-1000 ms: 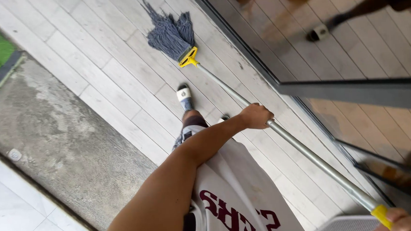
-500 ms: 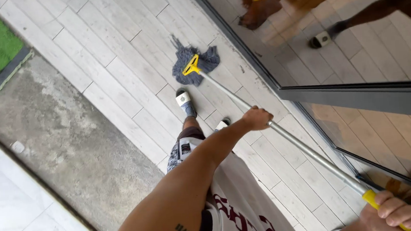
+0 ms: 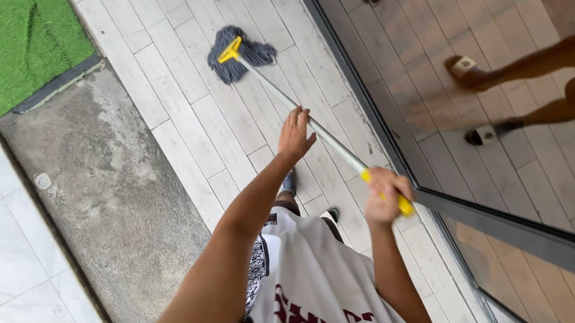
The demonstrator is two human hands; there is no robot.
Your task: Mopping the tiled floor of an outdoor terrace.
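A mop with a grey-blue string head and a yellow clamp rests on the pale floor tiles. Its silver pole runs down to the right to a yellow grip. My right hand is closed around that yellow grip. My left hand is further up the pole, fingers spread and loose against it, not gripping. My white printed shirt fills the bottom of the view.
A dark-framed glass door runs along the right and reflects legs in sandals. Green artificial turf lies top left, a rough concrete strip beside it, and white marble tiles at the left. My feet stand near the door.
My left hand has loosened from a closed grip on the pole to spread fingers. My right hand has come fully into view on the yellow grip. The mop head has shifted left across the tiles.
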